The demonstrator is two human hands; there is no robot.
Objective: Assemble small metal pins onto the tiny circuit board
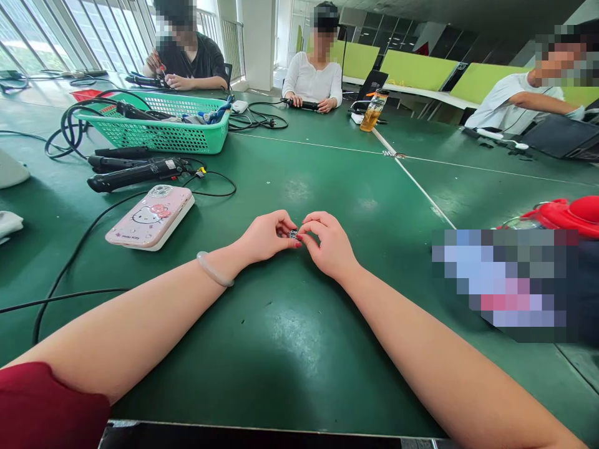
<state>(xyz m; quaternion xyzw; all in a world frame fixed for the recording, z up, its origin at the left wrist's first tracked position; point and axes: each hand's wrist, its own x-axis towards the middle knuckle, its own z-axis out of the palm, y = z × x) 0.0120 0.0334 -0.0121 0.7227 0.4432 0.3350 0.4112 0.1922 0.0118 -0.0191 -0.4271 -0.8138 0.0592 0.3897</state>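
Observation:
A tiny silvery and dark part (293, 234) sits between my fingertips, mostly covered, so its kind cannot be made out. My left hand (269, 236) pinches it between thumb and fingers, a pale bangle around that wrist. From the other side my right hand (327, 246) closes its thumb and fingertips at the part's right edge. Both hands are just above or resting on the green table (290, 362); which one I cannot tell. Left of my left hand lies a phone in a pink cartoon case (150, 215).
Black hair-straightener-like tools (135, 171) with cables lie behind the phone. Beyond them stands a green basket (187, 138) of tools and cords. A bottle of amber drink (373, 112) stands farther back. A red object (568, 215) is at right. Three people sit around the table.

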